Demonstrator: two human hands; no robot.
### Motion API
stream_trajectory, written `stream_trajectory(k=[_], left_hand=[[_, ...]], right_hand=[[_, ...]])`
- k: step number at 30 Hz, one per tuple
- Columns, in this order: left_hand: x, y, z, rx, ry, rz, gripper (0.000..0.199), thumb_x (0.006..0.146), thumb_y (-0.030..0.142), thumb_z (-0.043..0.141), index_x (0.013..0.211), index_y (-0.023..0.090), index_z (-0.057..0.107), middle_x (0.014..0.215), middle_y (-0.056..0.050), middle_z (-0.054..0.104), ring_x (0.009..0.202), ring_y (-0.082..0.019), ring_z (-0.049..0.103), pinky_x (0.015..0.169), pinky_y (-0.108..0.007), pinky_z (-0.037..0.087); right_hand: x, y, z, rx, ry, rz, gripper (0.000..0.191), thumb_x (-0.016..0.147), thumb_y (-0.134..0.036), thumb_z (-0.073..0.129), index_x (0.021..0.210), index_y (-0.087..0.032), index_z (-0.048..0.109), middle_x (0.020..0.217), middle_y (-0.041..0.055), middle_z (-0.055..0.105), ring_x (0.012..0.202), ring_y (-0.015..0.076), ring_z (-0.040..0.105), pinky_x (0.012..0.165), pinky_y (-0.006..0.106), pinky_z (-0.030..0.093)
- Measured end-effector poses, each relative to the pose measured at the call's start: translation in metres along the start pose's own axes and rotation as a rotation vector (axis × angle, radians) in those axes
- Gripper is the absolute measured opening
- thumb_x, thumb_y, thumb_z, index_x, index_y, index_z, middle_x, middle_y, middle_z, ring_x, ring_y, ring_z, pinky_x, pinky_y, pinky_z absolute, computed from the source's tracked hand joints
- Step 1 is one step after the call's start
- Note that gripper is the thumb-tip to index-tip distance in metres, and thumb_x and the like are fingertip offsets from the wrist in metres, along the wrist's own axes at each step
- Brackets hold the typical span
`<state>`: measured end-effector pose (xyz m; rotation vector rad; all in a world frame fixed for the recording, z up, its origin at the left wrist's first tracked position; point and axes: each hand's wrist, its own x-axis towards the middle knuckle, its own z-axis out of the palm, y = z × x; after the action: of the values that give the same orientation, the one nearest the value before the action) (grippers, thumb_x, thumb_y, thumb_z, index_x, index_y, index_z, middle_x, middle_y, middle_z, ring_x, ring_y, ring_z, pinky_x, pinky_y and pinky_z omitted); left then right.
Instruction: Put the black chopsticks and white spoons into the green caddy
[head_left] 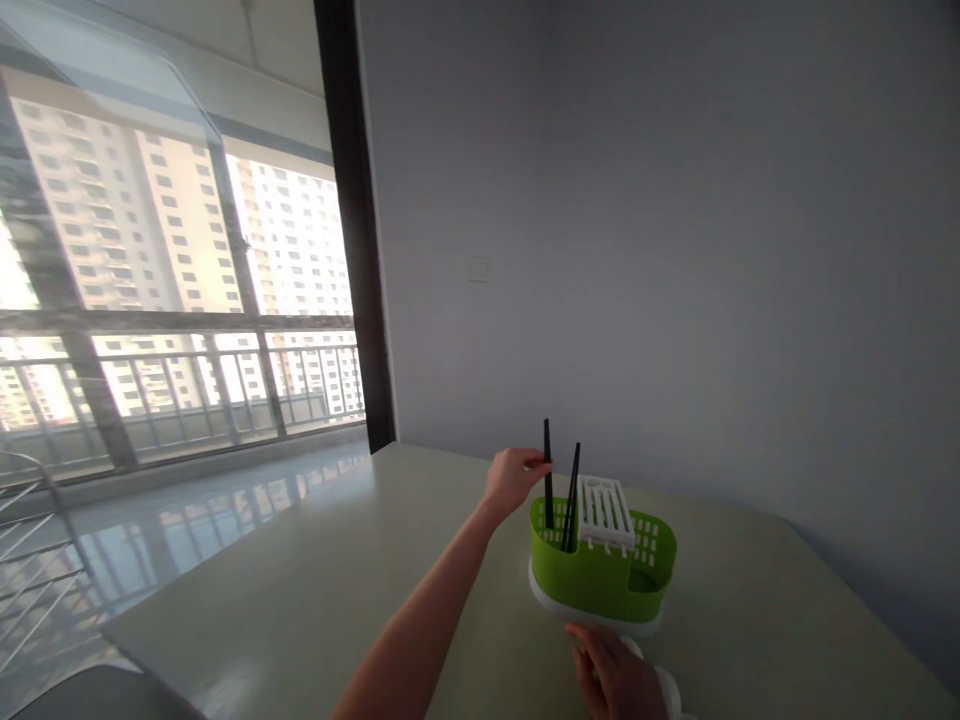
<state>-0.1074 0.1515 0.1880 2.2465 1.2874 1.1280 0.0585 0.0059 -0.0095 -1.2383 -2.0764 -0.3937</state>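
A green basket (581, 580) with slotted sides stands on a white base on the table. Across its middle lies a white slotted rack (604, 510). My left hand (514, 475) pinches black chopsticks (548, 490) near their upper part, their lower ends inside the basket's left compartment. More black chopsticks (573, 490) lean in the same compartment, to the right. In front of the basket, my right hand (619, 675) is low over the table beside partly covered white objects (667, 690). Its fingers are bent together, and whatever they may hold is hidden.
The pale table (315, 600) runs up to a grey wall behind the basket. A grey chair back (97, 695) is at the lower left, near a metal rack (37, 540). Large windows stand beyond on the left.
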Motion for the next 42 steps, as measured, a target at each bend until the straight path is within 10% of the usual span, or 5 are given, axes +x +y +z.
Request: stream_trajectory(k=[6, 17, 26, 34, 42], left_hand=[[0.015, -0.023, 0.055, 0.131, -0.140, -0.086, 0.024, 0.072, 0.039, 0.061, 0.086, 0.024, 0.072, 0.072, 0.001, 0.070, 0.070, -0.014, 0.062, 0.057, -0.019, 0.039], [0.018, -0.022, 0.070, 0.134, -0.171, -0.094, 0.024, 0.072, 0.039, 0.061, 0.091, 0.027, 0.071, 0.083, 0.002, 0.070, 0.074, -0.014, 0.061, 0.061, -0.020, 0.040], [-0.073, -0.008, 0.046, 0.021, 0.150, -0.055, 0.017, 0.082, 0.033, 0.046, 0.092, 0.023, 0.056, 0.087, 0.003, 0.063, 0.066, -0.008, 0.054, 0.064, -0.019, 0.039], [-0.199, -0.004, 0.093, 0.216, -0.449, -0.209, 0.031, 0.069, 0.040, 0.060, 0.094, 0.024, 0.055, 0.091, -0.002, 0.064, 0.079, -0.019, 0.061, 0.066, -0.028, 0.044], [-0.188, 0.005, 0.097, 0.571, -0.663, -0.247, 0.028, 0.077, 0.011, 0.046, 0.098, 0.011, 0.064, 0.095, -0.018, 0.064, 0.090, -0.030, 0.063, 0.071, -0.038, 0.049]], right_hand=[[-0.004, -0.001, 0.012, 0.023, 0.094, 0.010, 0.025, 0.086, -0.015, 0.037, 0.104, -0.023, 0.052, 0.080, 0.0018, 0.068, 0.070, 0.0151, 0.065, 0.062, 0.025, 0.052], [0.003, -0.009, -0.010, 0.148, 0.045, 0.025, 0.026, 0.084, -0.016, 0.043, 0.105, -0.023, 0.056, 0.081, 0.0031, 0.069, 0.071, 0.0159, 0.065, 0.065, 0.026, 0.051], [0.007, 0.004, -0.028, 0.752, 0.404, 0.803, 0.033, 0.083, -0.042, 0.049, 0.104, -0.018, 0.055, 0.056, -0.0054, 0.050, 0.047, 0.0107, 0.047, 0.044, 0.021, 0.039], [0.011, -0.005, -0.041, 0.751, 0.467, 0.855, 0.032, 0.083, -0.044, 0.050, 0.102, -0.019, 0.055, 0.058, -0.0053, 0.048, 0.049, 0.0102, 0.044, 0.046, 0.021, 0.037], [0.010, -0.009, -0.036, 0.536, 0.371, 0.683, 0.026, 0.087, -0.039, 0.045, 0.099, -0.019, 0.057, 0.058, -0.0035, 0.053, 0.049, 0.0112, 0.050, 0.050, 0.021, 0.042]])
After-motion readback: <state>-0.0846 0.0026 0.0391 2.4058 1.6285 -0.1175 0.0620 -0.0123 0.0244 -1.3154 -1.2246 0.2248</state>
